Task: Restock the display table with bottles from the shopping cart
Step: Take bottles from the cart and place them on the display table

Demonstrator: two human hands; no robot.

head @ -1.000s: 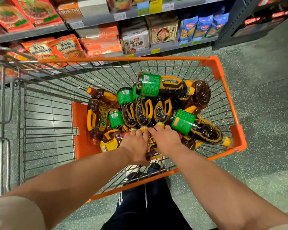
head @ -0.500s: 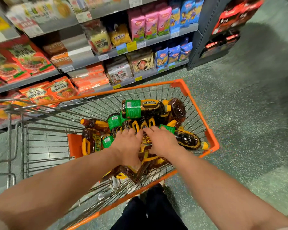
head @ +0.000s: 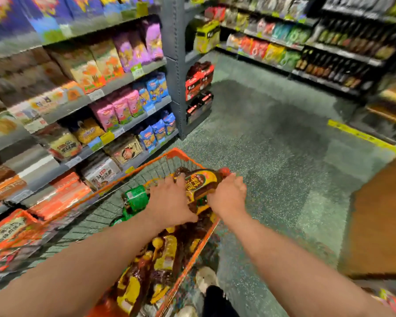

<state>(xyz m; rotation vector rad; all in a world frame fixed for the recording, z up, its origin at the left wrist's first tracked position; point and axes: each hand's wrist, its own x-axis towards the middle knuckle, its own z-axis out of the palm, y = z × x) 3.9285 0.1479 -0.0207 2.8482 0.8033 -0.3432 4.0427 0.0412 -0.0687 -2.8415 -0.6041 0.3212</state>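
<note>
On the far left, shelves (head: 82,104) of packaged food line the aisle, blurred in this view. Just right of them stands the shopping cart (head: 183,156), its orange rim around a heap of dark bottles (head: 144,277) lying on their sides. The left hand (head: 169,203) is wrapped over the near end of one raised bottle (head: 201,181), fingers curled on its body. That bottle lies tilted across the cart's far right corner, red cap pointing right. The right hand (head: 229,195) is clamped on its neck end, so both hands hold the same bottle. At the right edge a brown surface (head: 380,216) is probably the display table, though blur leaves that unsure. To do the lift well, keep one hand under the heavy body, clear the cart rim before swinging right, and carry it level so the handle does not snag the wire
</note>
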